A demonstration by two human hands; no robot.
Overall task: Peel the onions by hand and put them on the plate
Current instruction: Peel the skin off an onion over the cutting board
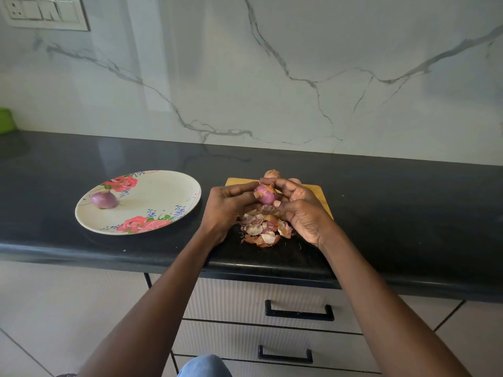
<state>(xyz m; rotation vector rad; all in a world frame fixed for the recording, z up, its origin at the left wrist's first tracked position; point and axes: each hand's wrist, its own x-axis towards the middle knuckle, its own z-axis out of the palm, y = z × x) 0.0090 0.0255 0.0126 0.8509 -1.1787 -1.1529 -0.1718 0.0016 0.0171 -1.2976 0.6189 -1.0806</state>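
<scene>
Purple onion [264, 195] gripped by left hand [227, 206], right hand [299, 206] pinching skin, over peel pile [262, 228] so scraps drop there. Peeled onion [104, 200] on plate [163, 186], nine o'clock.

Cream plate [163, 186] with pink-red roses and blue sprigs; purple peeled onion [104, 200]; pink-purple onion [265, 194]; tan-and-white skins [262, 228]; yellow-tan cutting board [317, 193]; speckled black countertop [394, 208]; grey-veined white backsplash [299, 77].
</scene>
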